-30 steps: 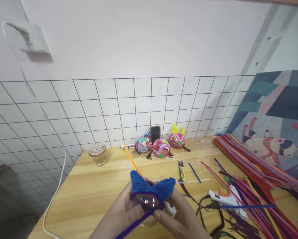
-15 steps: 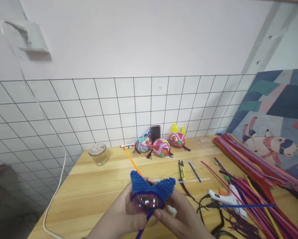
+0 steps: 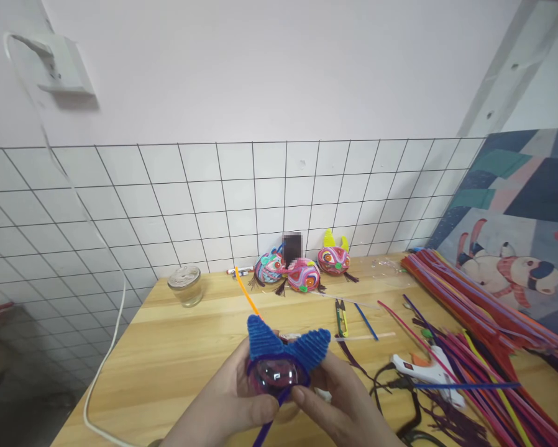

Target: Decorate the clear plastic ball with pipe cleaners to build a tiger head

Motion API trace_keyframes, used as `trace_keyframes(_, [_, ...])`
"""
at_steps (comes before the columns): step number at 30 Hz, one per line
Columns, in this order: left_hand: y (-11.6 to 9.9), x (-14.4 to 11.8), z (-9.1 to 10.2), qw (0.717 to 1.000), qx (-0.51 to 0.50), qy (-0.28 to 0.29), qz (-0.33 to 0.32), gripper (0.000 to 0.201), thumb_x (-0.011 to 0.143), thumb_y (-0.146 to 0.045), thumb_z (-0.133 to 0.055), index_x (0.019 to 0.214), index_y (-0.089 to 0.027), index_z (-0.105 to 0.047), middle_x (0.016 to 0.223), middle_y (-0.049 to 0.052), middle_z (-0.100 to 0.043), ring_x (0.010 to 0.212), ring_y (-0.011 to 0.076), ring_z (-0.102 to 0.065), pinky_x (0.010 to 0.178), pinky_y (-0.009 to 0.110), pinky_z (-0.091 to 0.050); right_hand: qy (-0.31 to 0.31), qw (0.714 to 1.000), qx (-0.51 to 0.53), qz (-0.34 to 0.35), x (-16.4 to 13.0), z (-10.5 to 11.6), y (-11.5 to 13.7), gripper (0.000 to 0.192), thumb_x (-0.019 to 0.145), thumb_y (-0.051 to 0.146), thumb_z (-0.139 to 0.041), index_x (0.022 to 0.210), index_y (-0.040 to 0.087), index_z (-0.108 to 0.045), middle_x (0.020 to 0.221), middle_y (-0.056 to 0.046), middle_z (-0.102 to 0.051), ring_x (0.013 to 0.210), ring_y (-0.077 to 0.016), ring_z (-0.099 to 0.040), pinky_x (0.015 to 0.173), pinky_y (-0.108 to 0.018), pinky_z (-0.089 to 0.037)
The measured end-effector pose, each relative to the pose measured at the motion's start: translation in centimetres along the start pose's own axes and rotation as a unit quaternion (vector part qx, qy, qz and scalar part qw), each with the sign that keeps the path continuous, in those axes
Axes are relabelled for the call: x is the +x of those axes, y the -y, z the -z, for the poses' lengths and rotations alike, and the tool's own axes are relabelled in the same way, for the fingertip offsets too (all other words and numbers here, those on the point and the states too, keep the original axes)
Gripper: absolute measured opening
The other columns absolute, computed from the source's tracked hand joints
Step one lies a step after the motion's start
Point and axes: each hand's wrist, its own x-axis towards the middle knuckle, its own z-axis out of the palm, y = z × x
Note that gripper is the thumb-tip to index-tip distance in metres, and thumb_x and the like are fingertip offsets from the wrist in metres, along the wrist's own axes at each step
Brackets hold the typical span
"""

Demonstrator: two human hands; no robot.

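Between my two hands is a shiny, clear rounded ornament (image 3: 279, 375) with blue pipe-cleaner ears on top and a purple pipe cleaner (image 3: 264, 431) around its rim, one end hanging down. My left hand (image 3: 235, 397) is closed around its left side, thumb near the lower rim. Closed on the right side, my right hand (image 3: 337, 394) presses its thumb by the purple strand. The fingers behind the ornament are hidden. An orange pipe cleaner (image 3: 247, 293) lies on the table just beyond the ears.
Several colourful yarn-covered figures (image 3: 333, 260) stand by the tiled wall. A glass jar (image 3: 186, 287) is at the back left. Green-yellow snips (image 3: 341, 318) lie right of centre. A white glue gun (image 3: 430, 374) with a black cord and bundles of pipe cleaners (image 3: 465, 301) cover the right side.
Hardly anything differs; the view has shifted slightly, and both hands keep the eared ornament in the same place and pose.
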Motion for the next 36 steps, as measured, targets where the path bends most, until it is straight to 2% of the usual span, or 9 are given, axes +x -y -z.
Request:
trace_keyframes(5, [0.0, 0.1, -0.1, 1.000, 0.007, -0.008, 0.001, 0.068, 0.062, -0.032, -0.081, 0.124, -0.020, -0.055, 0.126, 0.015, -0.060, 0.121, 0.0347, -0.050, 0.102, 0.048, -0.034, -0.015, 1.000, 0.026, -0.009, -0.1, -0.2, -0.3, 0.035, 0.082, 0.041, -0.063, 0.111, 0.021, -0.063, 0.102, -0.009, -0.072, 0.093, -0.0233, -0.068, 0.081, -0.034, -0.055])
trace_keyframes(9, [0.0, 0.1, -0.2, 1.000, 0.011, -0.012, 0.005, 0.067, 0.063, -0.033, -0.081, 0.123, -0.021, -0.055, 0.125, 0.015, -0.060, 0.119, 0.0337, -0.051, 0.101, 0.047, -0.036, -0.030, 0.999, 0.039, -0.013, -0.1, -0.4, -0.3, 0.033, 0.080, 0.043, -0.065, 0.105, 0.021, -0.066, 0.101, -0.009, -0.072, 0.093, -0.0249, -0.068, 0.082, -0.035, -0.055])
trace_keyframes(16, [-0.7, -0.1, -0.6, 1.000, 0.011, -0.002, 0.014, 0.064, 0.064, -0.030, -0.080, 0.122, -0.022, -0.056, 0.126, 0.013, -0.060, 0.120, 0.0314, -0.051, 0.102, 0.044, -0.035, -0.030, 0.999, 0.031, -0.010, -0.1, -0.5, -0.3, 0.039, 0.081, 0.043, -0.064, 0.113, 0.021, -0.064, 0.102, -0.010, -0.072, 0.094, -0.0255, -0.068, 0.084, -0.036, -0.054])
trace_keyframes(20, [-1.1, -0.1, -0.9, 0.999, 0.022, -0.011, 0.022, 0.065, 0.062, -0.031, -0.082, 0.121, -0.021, -0.057, 0.122, 0.013, -0.062, 0.116, 0.0303, -0.054, 0.100, 0.042, -0.038, -0.029, 0.999, 0.040, -0.004, -0.1, -0.6, -0.4, 0.036, 0.082, 0.041, -0.064, 0.112, 0.022, -0.064, 0.101, -0.009, -0.072, 0.093, -0.0249, -0.068, 0.083, -0.035, -0.054])
trace_keyframes(27, [-1.2, -0.1, -1.3, 0.999, 0.034, -0.017, 0.022, 0.064, 0.061, -0.030, -0.083, 0.119, -0.020, -0.058, 0.121, 0.013, -0.063, 0.113, 0.0290, -0.056, 0.101, 0.044, -0.037, -0.028, 0.998, 0.056, -0.010, -0.2, -0.6, -0.3, 0.030, 0.082, 0.037, -0.064, 0.107, 0.021, -0.065, 0.103, -0.009, -0.072, 0.096, -0.0242, -0.067, 0.085, -0.034, -0.052])
trace_keyframes(36, [-0.8, 0.0, -1.0, 0.999, 0.027, -0.014, 0.018, 0.062, 0.061, -0.026, -0.083, 0.118, -0.020, -0.058, 0.123, 0.013, -0.061, 0.114, 0.0284, -0.055, 0.101, 0.044, -0.037, -0.021, 0.995, 0.101, -0.015, -0.2, -0.6, -0.7, 0.027, 0.082, 0.034, -0.066, 0.106, 0.021, -0.064, 0.109, -0.009, -0.071, 0.103, -0.0245, -0.065, 0.089, -0.035, -0.050])
